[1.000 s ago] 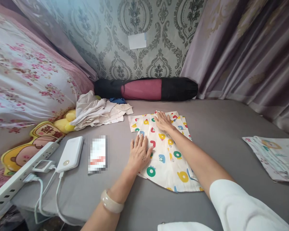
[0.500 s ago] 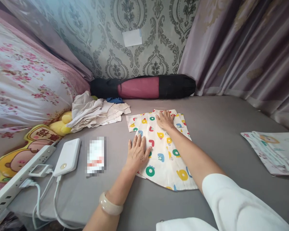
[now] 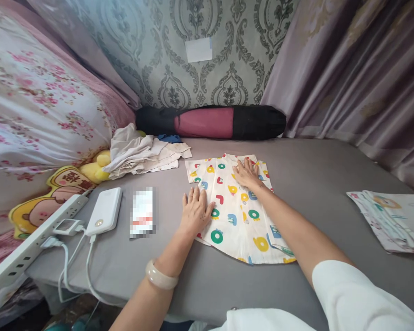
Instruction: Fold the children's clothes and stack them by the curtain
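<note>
A small white shirt (image 3: pixel 232 234) printed with colourful letters lies spread on the grey surface, its collar end away from me. My left hand (image 3: pixel 196 210) rests flat on its left side edge, fingers spread, with a pale bangle (image 3: pixel 161 276) on the wrist. Near the collar, my right hand (image 3: pixel 246 174) lies flat on the upper right part of the shirt, fingers spread. Neither hand grips the cloth. My right forearm covers part of the shirt's right side.
Left of the shirt lie a blurred-out packet (image 3: pixel 142 214), a white power bank (image 3: pixel 104 211) with cables and a power strip (image 3: pixel 37 241). Crumpled clothes (image 3: pixel 141 154) sit behind them. A black and pink roll (image 3: pixel 207 122) lies along the wall. Folded cloths (image 3: pixel 393 220) are at right.
My right hand has slid slightly down and right over the shirt. My left hand stays on the left edge. The camera view has shifted a little, so the surroundings appear further right.
</note>
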The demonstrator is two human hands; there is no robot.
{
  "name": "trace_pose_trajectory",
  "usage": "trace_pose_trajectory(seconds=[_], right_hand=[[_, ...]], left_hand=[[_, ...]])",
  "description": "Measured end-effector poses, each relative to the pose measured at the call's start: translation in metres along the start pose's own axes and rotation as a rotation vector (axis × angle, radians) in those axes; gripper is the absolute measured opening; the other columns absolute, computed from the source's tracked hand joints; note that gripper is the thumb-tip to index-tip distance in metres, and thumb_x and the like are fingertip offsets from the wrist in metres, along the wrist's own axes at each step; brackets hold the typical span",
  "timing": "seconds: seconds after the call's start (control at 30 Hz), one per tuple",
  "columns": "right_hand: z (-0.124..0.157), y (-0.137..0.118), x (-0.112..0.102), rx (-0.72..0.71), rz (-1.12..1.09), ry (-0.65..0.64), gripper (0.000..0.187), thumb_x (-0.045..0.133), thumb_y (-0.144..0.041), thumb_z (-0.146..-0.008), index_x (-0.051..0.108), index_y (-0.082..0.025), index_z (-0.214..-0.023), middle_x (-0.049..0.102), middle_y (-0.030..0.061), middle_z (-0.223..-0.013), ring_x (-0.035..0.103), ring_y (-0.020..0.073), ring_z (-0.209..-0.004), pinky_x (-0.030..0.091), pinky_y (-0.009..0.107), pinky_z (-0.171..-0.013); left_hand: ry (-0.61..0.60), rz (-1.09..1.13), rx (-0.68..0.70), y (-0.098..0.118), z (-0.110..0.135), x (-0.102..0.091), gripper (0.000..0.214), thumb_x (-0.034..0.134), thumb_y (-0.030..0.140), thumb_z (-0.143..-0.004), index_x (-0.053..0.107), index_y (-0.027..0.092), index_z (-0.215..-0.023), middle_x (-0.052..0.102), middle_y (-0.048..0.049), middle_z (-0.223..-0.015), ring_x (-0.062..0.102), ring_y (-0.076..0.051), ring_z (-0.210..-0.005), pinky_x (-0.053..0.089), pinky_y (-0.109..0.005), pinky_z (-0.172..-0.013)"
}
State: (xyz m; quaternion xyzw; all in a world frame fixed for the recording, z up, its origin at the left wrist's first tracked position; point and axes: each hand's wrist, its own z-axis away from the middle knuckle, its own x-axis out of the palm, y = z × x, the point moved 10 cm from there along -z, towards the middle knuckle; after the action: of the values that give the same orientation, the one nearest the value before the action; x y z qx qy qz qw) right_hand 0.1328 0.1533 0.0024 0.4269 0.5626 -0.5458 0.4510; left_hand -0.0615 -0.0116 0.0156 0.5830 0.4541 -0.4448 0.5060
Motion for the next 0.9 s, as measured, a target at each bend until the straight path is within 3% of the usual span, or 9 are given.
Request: trace_pose_trajectory(seconds=[0.2,0.4,0.53,0.7,0.9], right_hand=[[0.002,-0.002,0.004,-0.004,0.064,0.036,0.063,0.018,-0.047,-0.101,0.033,-0.016,-0.153,0.023,0.0145,-0.163,0.014,0.0279,-0.15,0.01,0.055,-0.119],[0.002,-0.004,0.001,0.025,0.087,0.022,0.061,0.019,-0.044,-0.101,0.032,-0.015,-0.153,0.021,0.0149,-0.163,0.012,0.0286,-0.151,0.01,0.055,-0.118],[0.013,-0.044,-0.002,-0.1,0.101,0.061,0.06,0.023,-0.038,-0.101,0.028,-0.013,-0.155,0.016,0.0134,-0.165,0.009,0.0264,-0.152,0.003,0.053,-0.12],[0.021,-0.105,0.018,-0.258,0.038,-0.03,0.061,0.018,-0.039,-0.101,0.029,-0.011,-0.155,0.019,0.0111,-0.164,0.011,0.0243,-0.152,0.003,0.052,-0.121],[0.009,-0.128,0.033,-0.24,0.024,-0.072,0.067,0.013,-0.042,-0.101,0.023,-0.005,-0.156,0.014,0.0131,-0.165,0.009,0.0232,-0.152,0.003,0.051,-0.122]], left_hand=[[0.064,0.033,-0.138,-0.021,0.001,-0.017,0.042,0.048,0.048,-0.095,0.057,0.016,-0.12,0.054,-0.0172,-0.135,0.049,-0.032,-0.125,0.04,-0.044,-0.102],[0.076,0.003,-0.226,-0.035,0.002,-0.024,0.031,0.051,0.045,-0.093,0.063,0.017,-0.102,0.059,-0.0146,-0.112,0.052,-0.032,-0.108,0.042,-0.043,-0.09],[0.075,-0.001,-0.257,-0.04,0.004,-0.025,0.028,0.052,0.043,-0.092,0.063,0.017,-0.095,0.06,-0.0144,-0.108,0.052,-0.032,-0.106,0.042,-0.042,-0.087],[0.086,-0.02,-0.285,-0.046,0.006,-0.025,0.031,0.052,0.045,-0.092,0.063,0.016,-0.092,0.061,-0.0148,-0.106,0.054,-0.032,-0.104,0.042,-0.042,-0.086],[0.099,-0.041,-0.297,-0.05,0.006,-0.026,0.03,0.052,0.044,-0.092,0.062,0.016,-0.094,0.06,-0.0148,-0.106,0.054,-0.032,-0.106,0.043,-0.043,-0.087]])
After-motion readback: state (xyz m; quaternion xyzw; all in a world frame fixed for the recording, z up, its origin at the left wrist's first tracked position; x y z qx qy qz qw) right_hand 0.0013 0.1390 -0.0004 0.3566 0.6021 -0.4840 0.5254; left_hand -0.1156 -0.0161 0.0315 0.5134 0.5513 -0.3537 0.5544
